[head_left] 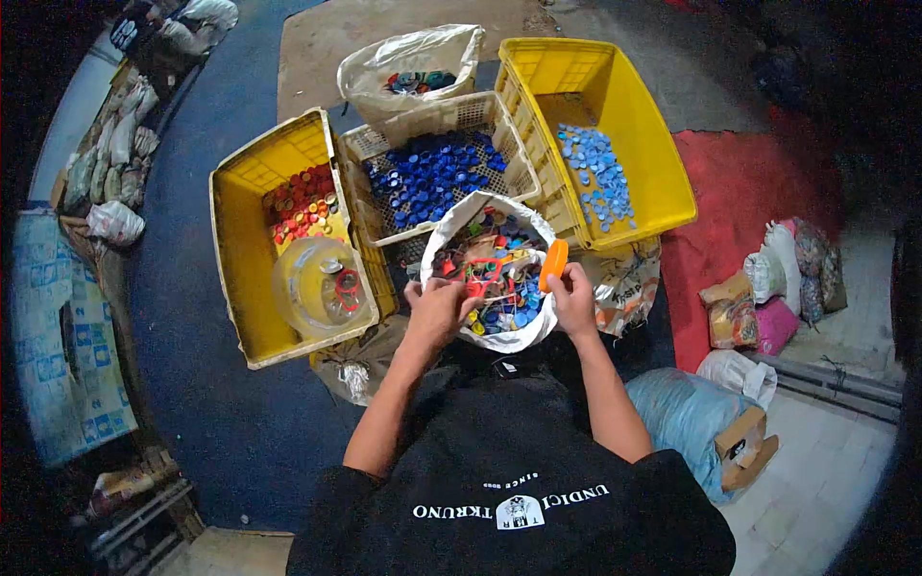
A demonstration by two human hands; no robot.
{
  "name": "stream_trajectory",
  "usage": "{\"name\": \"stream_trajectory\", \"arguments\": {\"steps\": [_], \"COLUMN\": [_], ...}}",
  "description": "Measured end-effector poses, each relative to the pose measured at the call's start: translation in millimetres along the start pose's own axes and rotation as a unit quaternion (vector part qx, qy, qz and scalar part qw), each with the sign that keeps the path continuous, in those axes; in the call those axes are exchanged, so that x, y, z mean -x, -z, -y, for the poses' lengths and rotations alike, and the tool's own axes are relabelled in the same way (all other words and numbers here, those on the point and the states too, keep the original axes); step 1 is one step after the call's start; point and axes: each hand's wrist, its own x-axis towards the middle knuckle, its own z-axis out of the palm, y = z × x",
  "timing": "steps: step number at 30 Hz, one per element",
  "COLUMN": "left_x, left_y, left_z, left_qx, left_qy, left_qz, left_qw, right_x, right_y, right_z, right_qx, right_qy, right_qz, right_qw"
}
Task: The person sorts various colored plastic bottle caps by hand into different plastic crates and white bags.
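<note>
In front of me stands a white sack [444,230] with its rim rolled down, full of mixed plastic caps [520,300] and scraps. My right hand [575,301] pinches a large orange lid [554,266] at the sack's right rim. At the left side of the opening is my left hand [438,311], fingers apart and curved over the contents. Close by its fingertips lies a red plastic frame-like piece [484,276].
A yellow crate [230,230] at left holds red caps [305,200] and a clear tub [305,298]. Blue caps [432,178] fill a white crate [363,144]; light-blue caps [597,173] lie in the right yellow crate [653,144]. Another sack [360,82] stands behind.
</note>
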Motion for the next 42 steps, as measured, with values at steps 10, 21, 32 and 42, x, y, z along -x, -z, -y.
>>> {"name": "stream_trajectory", "arguments": {"steps": [10, 21, 32, 42], "left_x": [8, 5, 30, 45], "left_y": [12, -18, -12, -19], "left_z": [-14, 0, -8, 12], "left_qx": [0.007, 0.529, 0.585, 0.578], "left_qy": [-0.173, 0.196, 0.218, 0.173], "left_qz": [-0.016, 0.12, 0.058, 0.015], "left_qw": [0.985, 0.817, 0.779, 0.797], "right_x": [16, 35, 56, 44], "right_y": [-11, -18, -57, -73], "right_z": [-10, 30, 44, 2], "right_qx": [-0.046, 0.036, 0.241, -0.23], "right_qy": [-0.049, 0.053, 0.215, -0.146], "right_qz": [-0.064, -0.016, 0.202, 0.171], "right_qw": [0.996, 0.998, 0.925, 0.947]}}
